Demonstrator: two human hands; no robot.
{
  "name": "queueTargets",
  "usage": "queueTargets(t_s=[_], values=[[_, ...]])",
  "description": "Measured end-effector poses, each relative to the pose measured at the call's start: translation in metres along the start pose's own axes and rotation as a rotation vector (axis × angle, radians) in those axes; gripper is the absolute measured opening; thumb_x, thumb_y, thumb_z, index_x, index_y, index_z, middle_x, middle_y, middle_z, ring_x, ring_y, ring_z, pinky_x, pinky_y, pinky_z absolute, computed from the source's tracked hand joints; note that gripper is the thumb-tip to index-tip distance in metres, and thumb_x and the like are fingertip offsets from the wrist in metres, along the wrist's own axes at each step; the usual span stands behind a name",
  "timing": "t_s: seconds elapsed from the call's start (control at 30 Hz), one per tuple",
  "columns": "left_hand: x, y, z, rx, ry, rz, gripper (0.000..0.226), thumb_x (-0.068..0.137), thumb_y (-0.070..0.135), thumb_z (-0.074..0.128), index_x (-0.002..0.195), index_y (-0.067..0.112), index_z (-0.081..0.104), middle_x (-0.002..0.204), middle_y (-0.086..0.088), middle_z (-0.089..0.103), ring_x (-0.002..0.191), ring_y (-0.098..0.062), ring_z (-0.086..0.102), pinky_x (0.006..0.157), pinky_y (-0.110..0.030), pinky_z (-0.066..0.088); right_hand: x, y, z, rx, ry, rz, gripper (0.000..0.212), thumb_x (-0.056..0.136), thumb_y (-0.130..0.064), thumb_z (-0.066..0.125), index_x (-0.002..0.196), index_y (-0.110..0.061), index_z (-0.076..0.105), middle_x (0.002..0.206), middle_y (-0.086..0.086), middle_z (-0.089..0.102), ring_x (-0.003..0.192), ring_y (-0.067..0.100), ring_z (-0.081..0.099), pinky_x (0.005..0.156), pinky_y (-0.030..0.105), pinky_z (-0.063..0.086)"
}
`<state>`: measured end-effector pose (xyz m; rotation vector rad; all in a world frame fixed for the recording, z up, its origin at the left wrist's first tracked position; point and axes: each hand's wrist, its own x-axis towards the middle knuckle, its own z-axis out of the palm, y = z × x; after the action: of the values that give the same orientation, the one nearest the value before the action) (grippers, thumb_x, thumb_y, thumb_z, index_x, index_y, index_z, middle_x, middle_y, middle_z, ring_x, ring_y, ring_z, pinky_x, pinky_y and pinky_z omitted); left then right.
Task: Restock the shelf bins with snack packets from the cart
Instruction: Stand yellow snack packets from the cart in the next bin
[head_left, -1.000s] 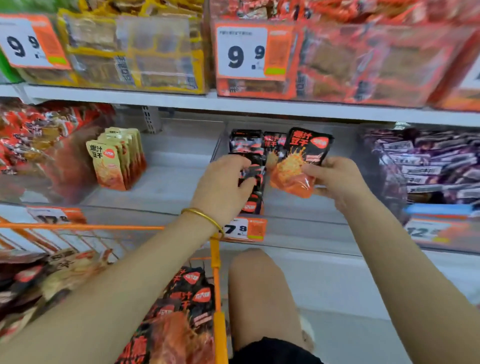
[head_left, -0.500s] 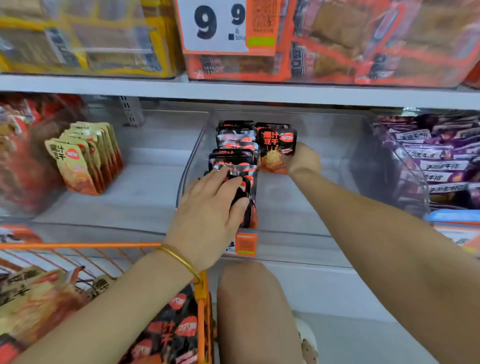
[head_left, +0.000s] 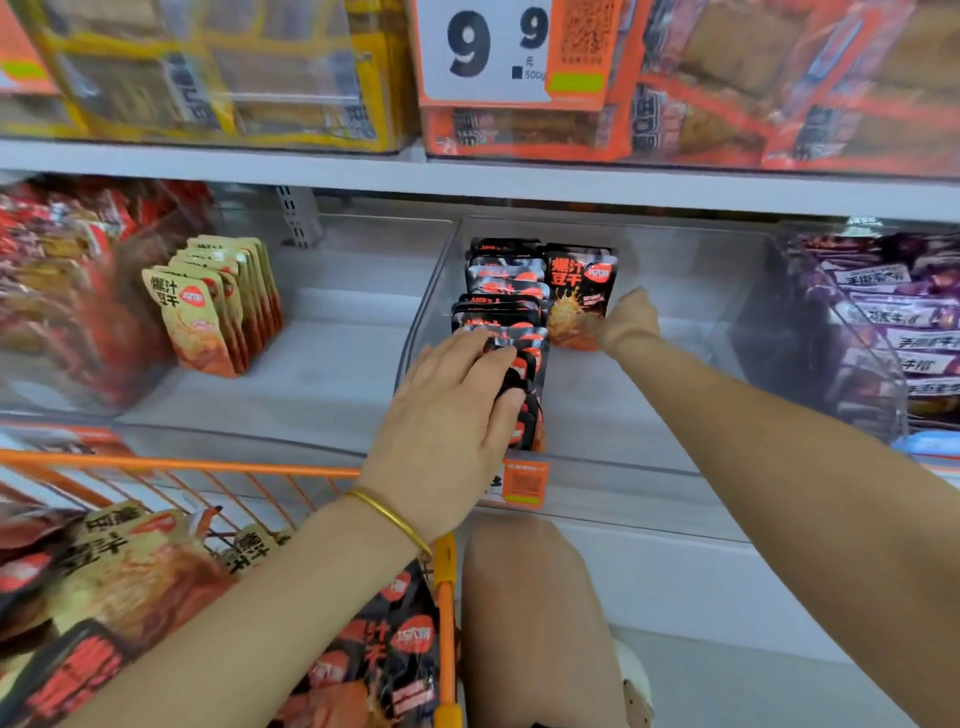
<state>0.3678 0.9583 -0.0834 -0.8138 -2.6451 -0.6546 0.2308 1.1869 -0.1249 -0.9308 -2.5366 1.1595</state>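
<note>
Black-orange packet (head_left: 579, 291), marked 爆汁豆干, pinched by right hand (head_left: 628, 322); left hand (head_left: 452, 410) lies straight-fingered on near row (head_left: 506, 283).

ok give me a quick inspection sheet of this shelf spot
surface: grey shelf carrying see-through bins
job's things: black packets stand in a row in the clear bin; single packet upright beside the row's back; cart holds more
clutter: nothing seen
grips: left hand rests on the row's front; right hand pinches the single packet's lower corner
cables: nothing seen
surroundings: yellow packets left, purple packets right, price tag above
</note>
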Motion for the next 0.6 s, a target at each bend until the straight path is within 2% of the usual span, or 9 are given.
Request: queueTargets(t_s=[0.07, 0.1, 0.13, 0.2, 0.3, 0.43, 0.47, 0.53, 0.6], values=[[-0.006, -0.002, -0.018, -0.061, 0.083, 0.028, 0.048, 0.089, 0.032, 0.032, 0.125, 0.010, 0.056, 0.136, -0.010, 0.048, 0.128, -0.025, 0.041, 0.111, -0.032, 0.027, -0.010, -0.005, -0.009, 0.074, 0.050, -0.028, 0.035, 0.078, -0.020, 0.073, 0.097, -0.005, 0.048, 0.098, 0.016, 0.055, 0.091, 0.031, 0.058, 0.069, 0.036, 0.052], [-0.013, -0.005, -0.030, -0.085, 0.128, 0.030, 0.044, 0.088, 0.027, 0.036, 0.122, 0.010, 0.058, 0.134, -0.010, 0.050, 0.126, -0.023, 0.042, 0.110, -0.026, 0.025, -0.022, -0.010, -0.015, 0.113, 0.084, -0.106, 0.026, 0.078, -0.015, 0.070, 0.082, -0.009, 0.045, 0.081, 0.011, 0.050, 0.077, 0.026, 0.053, 0.057, 0.029, 0.045], [-0.022, -0.009, -0.042, -0.099, 0.163, 0.022, 0.041, 0.087, 0.024, 0.038, 0.119, 0.010, 0.059, 0.132, -0.008, 0.051, 0.124, -0.019, 0.041, 0.108, -0.019, 0.022, -0.040, -0.016, -0.021, 0.178, 0.100, -0.193, 0.024, 0.079, -0.010, 0.067, 0.078, -0.012, 0.043, 0.076, 0.007, 0.046, 0.071, 0.022, 0.049, 0.054, 0.026, 0.041], [-0.045, -0.023, -0.065, -0.105, 0.187, -0.024, 0.035, 0.086, 0.018, 0.043, 0.115, 0.011, 0.061, 0.128, -0.002, 0.053, 0.121, -0.011, 0.038, 0.103, -0.010, 0.019, -0.100, -0.029, -0.036, 0.408, 0.022, -0.378, 0.023, 0.082, -0.002, 0.063, 0.088, -0.015, 0.045, 0.085, 0.004, 0.050, 0.078, 0.018, 0.051, 0.065, 0.026, 0.045], [-0.085, -0.050, -0.089, -0.089, 0.191, -0.110, 0.030, 0.084, 0.012, 0.048, 0.109, 0.014, 0.064, 0.124, 0.001, 0.057, 0.116, -0.007, 0.042, 0.099, -0.016, 0.029, -0.206, -0.036, -0.044, 0.486, -0.290, -0.660, 0.025, 0.084, -0.001, 0.063, 0.087, -0.022, 0.051, 0.089, 0.001, 0.057, 0.080, 0.015, 0.057, 0.069, 0.028, 0.051], [-0.123, -0.074, -0.095, -0.023, 0.236, -0.152, 0.031, 0.080, 0.005, 0.047, 0.101, 0.013, 0.068, 0.120, -0.005, 0.060, 0.113, -0.018, 0.051, 0.099, -0.017, 0.030, -0.289, -0.031, -0.005, 0.257, -0.824, -0.676, 0.013, 0.086, -0.009, 0.065, 0.088, -0.020, 0.059, 0.086, 0.002, 0.061, 0.073, 0.022, 0.059, 0.068, 0.039, 0.053], [-0.129, -0.077, -0.093, -0.021, 0.257, -0.164, 0.031, 0.079, 0.004, 0.046, 0.100, 0.013, 0.068, 0.118, -0.006, 0.061, 0.111, -0.019, 0.052, 0.099, -0.014, 0.029, -0.298, -0.030, 0.007, 0.111, -0.857, -0.724, 0.004, 0.087, -0.015, 0.065, 0.089, -0.017, 0.062, 0.081, 0.001, 0.060, 0.069, 0.018, 0.058, 0.070, 0.038, 0.051], [-0.139, -0.080, -0.089, -0.033, 0.300, -0.182, 0.031, 0.079, 0.004, 0.044, 0.097, 0.011, 0.069, 0.114, -0.007, 0.062, 0.108, -0.020, 0.053, 0.098, -0.012, 0.028, -0.306, -0.026, 0.023, -0.112, -0.811, -0.835, 0.019, 0.091, -0.027, 0.060, 0.089, -0.009, 0.065, 0.071, -0.002, 0.058, 0.066, 0.014, 0.056, 0.071, 0.036, 0.048], [-0.146, -0.080, -0.087, -0.053, 0.342, -0.191, 0.031, 0.078, 0.005, 0.043, 0.095, 0.010, 0.069, 0.112, -0.007, 0.063, 0.107, -0.020, 0.053, 0.098, -0.013, 0.029, -0.312, -0.019, 0.026, -0.146, -0.738, -0.871, 0.039, 0.094, -0.037, 0.050, 0.084, -0.001, 0.063, 0.071, 0.008, 0.061, 0.067, 0.022, 0.059, 0.070, 0.041, 0.048]])
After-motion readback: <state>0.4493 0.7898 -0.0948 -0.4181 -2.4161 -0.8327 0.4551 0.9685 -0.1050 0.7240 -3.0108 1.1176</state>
